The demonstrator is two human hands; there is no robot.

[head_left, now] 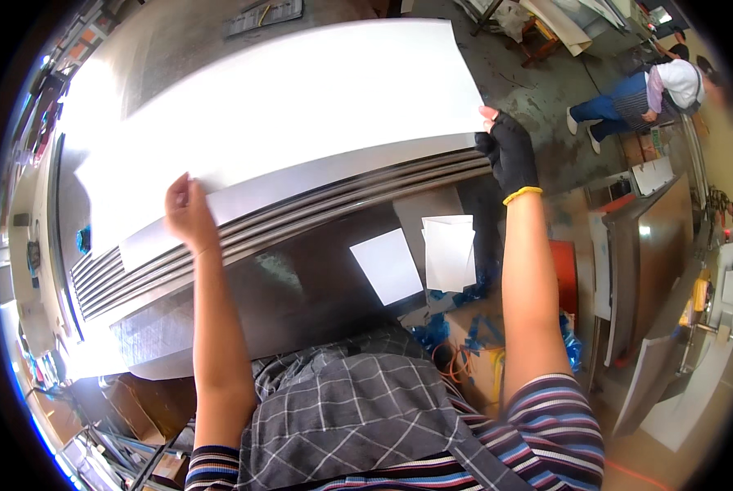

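Note:
A large white sheet (317, 98) stretches across the metal worktable, washed out by glare toward its left end. At its right near corner, my right hand (511, 151), in a black glove with bare fingertips and a yellow band at the wrist, is closed on the edge. My bare left hand (189, 213) has its fingers curled at the sheet's near edge, well to the left, seemingly pinching it. Below the sheet, dark parallel rails (358, 190) run along the table.
Small white cards (450, 252) and a single white card (387, 266) lie on the dark near surface (301, 266). A cardboard box (473, 327) and blue plastic stand close on my right. Leaning boards (653, 262) are farther right. Another person (640, 94) stands at the far right.

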